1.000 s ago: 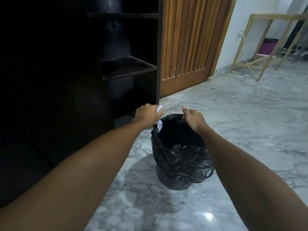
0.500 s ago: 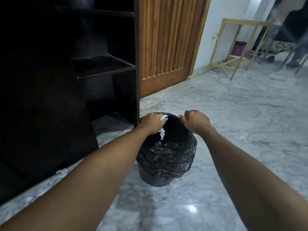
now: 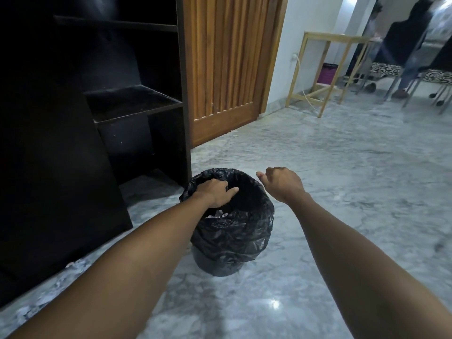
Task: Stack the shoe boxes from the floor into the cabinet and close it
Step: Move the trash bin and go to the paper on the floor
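Note:
The dark cabinet [image 3: 132,101] stands open at the left, its visible shelves bare, with its dark door panel [image 3: 49,167] swung toward me. No shoe box is in view. A black bin lined with a black bag [image 3: 232,236] stands on the marble floor by the cabinet's right corner. My left hand [image 3: 215,193] lies on the bin's near-left rim, fingers curled over the bag's edge. My right hand [image 3: 281,183] hovers as a loose fist just past the right rim, apart from it. Crumpled white paper [image 3: 217,214] lies inside the bin.
A slatted wooden door [image 3: 225,69] is right of the cabinet. Farther right stands a bare wooden table frame [image 3: 327,69] with a purple basket [image 3: 329,72] behind it. A person [image 3: 411,40] and patterned chairs [image 3: 437,77] are at the far right. Marble floor [image 3: 342,167] stretches to the right.
The white paper that my left hand held now lies in the bin. My right hand has come off the rim and moved right. The view has shifted right.

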